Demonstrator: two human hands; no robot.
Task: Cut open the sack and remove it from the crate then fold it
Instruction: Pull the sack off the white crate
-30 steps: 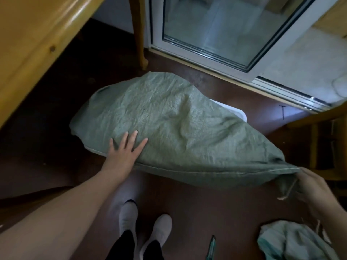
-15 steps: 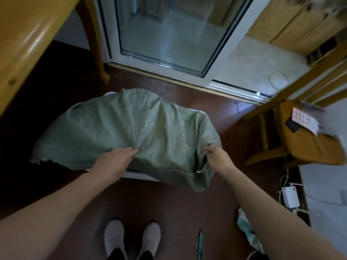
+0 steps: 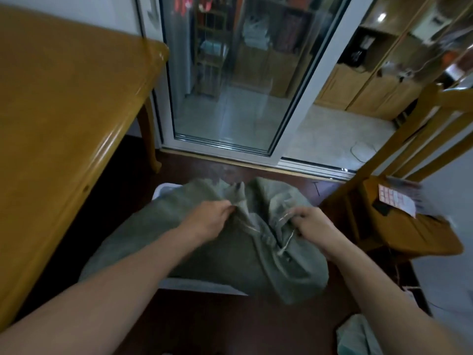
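Note:
A grey-green woven sack (image 3: 225,254) lies bunched over a white crate (image 3: 204,286) on the dark floor; only the crate's near rim and far left corner show. My left hand (image 3: 207,217) grips a fold of the sack near its middle. My right hand (image 3: 313,225) pinches the sack's stitched seam, where loose pale threads hang down. The two hands are close together, with gathered cloth between them.
A wooden table (image 3: 58,119) fills the left side, its leg near the sliding glass door (image 3: 238,80) ahead. A wooden chair (image 3: 399,213) with papers on its seat stands at the right. A pale cloth heap (image 3: 355,336) lies on the floor at lower right.
The sack was spread wide over the crate; my right hand has brought its right end inward toward my left hand, bunching it. The camera view has tilted upward.

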